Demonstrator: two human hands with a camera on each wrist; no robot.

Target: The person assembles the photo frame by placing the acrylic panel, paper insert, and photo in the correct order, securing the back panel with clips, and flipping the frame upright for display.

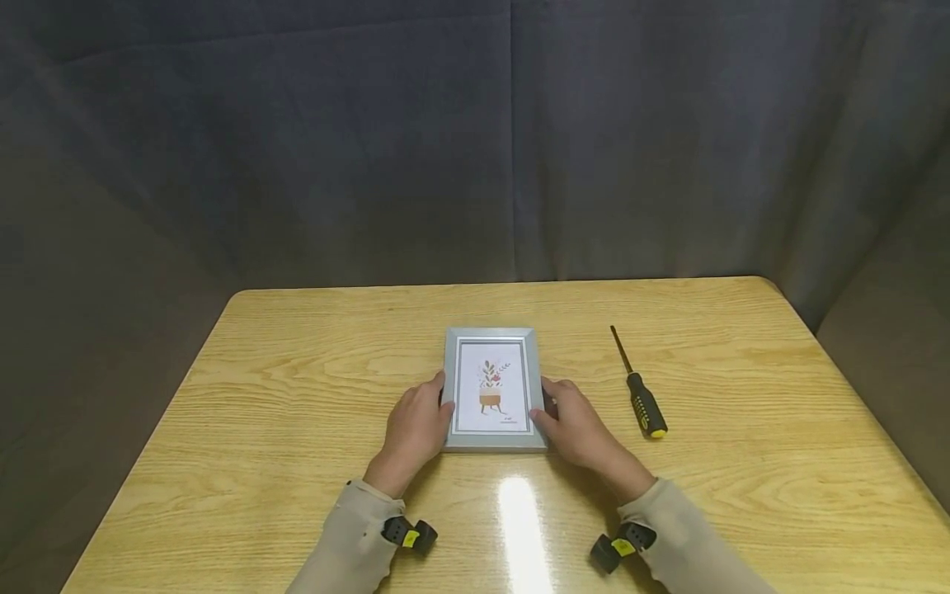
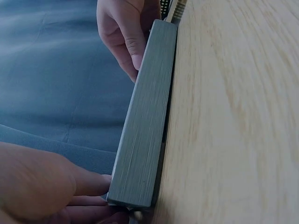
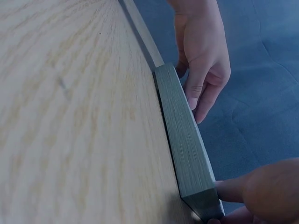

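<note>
- In the head view we saw a small silver-grey picture frame (image 1: 493, 389) lying flat, face up, just below the middle of the picture on a pale wooden table (image 1: 297, 396).
- Behind the glass was a print of a plant in an orange pot on a white ground.
- Our left hand (image 1: 414, 429) lay at the frame's left edge, thumb on the rim and the other fingers curled down along the side, so it was grasping the frame.
- Our right hand (image 1: 577, 427) did the same at the right edge, thumb on the rim and fingers against the side, also grasping the frame.
- Both hands sat toward the lower half of the frame, near its bottom corners.
- In the left wrist view the frame (image 2: 147, 116) ran as a grey bar up the centre, with the right hand (image 2: 125, 32) at the top and the left hand (image 2: 42, 186) at the lower left, fingertips touching the corner.
- In the right wrist view the frame (image 3: 184, 140) crossed the centre, the left hand (image 3: 201, 56) at the upper right, the right hand (image 3: 261, 191) at the lower right corner.
- A screwdriver (image 1: 638, 388) with a black and yellow handle lay on the table to the right of the frame, well apart from the right hand, its tip pointing toward the top of the picture.
- Beige sleeves (image 1: 349, 544) covered both forearms, each with a small black and yellow device at the wrist.
- A dark grey curtain (image 1: 475, 124) filled the upper part of the picture.
</note>
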